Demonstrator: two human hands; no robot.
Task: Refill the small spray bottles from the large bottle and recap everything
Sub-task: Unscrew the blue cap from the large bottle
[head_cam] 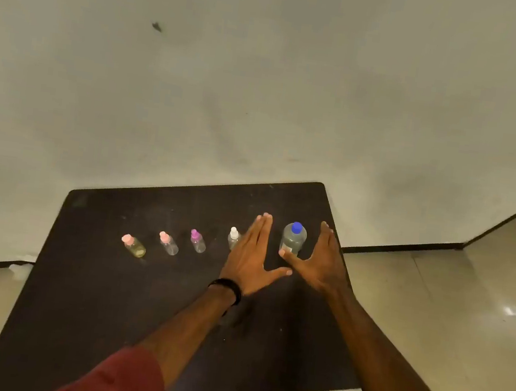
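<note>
- While both hands are reaching over the desk [83,287], the task is, in my judgement, only beginning: every bottle is still wearing its cap and nothing is being poured.
- The left hand [251,256] is lying flat with straight fingers pressed together and the thumb spread; it is holding nothing.
- The right hand [320,261] is also spread flat, fingers straight; its thumb seems to be touching the lower part of the large bottle [292,240], but I cannot tell this for sure.
- The large bottle is standing between the two hands, near the far right corner of the desk.
- It is standing upright, so its long axis is vertical and its blue cap [297,227] is pointing up.
- Four small spray bottles are standing in a row to its left, going toward the left edge: a white-capped bottle [233,237] just beside the left hand and partly hidden by it, then a purple-capped bottle [197,241], a pink-capped bottle [169,243] and a second pink-capped bottle [134,245] with yellowish liquid.
- All four are upright too, with the spray heads pointing up.
- The next move, I think, is calling for closing one hand around the large bottle and twisting the blue cap off with the other hand.
- The bottle must be kept upright during this, otherwise the liquid could be spilling.
</note>
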